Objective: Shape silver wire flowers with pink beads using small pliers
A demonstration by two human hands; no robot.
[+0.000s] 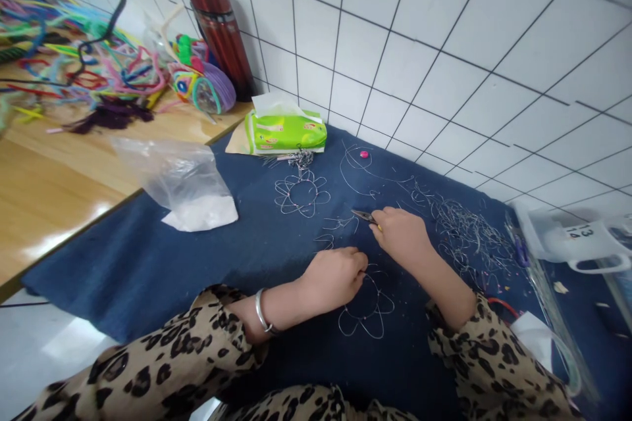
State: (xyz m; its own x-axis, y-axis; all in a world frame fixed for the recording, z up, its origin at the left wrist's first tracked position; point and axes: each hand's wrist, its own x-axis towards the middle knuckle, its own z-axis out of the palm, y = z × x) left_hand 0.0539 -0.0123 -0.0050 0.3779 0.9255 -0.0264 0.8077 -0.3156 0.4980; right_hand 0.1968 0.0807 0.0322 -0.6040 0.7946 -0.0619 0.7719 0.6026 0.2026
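Note:
My left hand (332, 281) has its fingers closed on the upper left of a wire flower (366, 320), a ring with thin looped petals. Several of its petals show below and to the right, while the pinched part is hidden by my fingers. Just up and to the right, my right hand (402, 235) is wrapped round needle-nose pliers (364, 216), whose dark jaws point left, apart from the flower. Short bent wire pieces (338, 222) lie left of the jaws. Farther back rests another wire flower (302, 195) with a full round of petals.
A blue cloth (257, 256) covers the table. Tangled wire (469, 227) lies at right near a plastic container (577, 237). At the back stand a green tissue pack (286, 133) and a red thermos (222, 39). A plastic bag (172, 171) and colourful pipe cleaners (123, 69) are at left.

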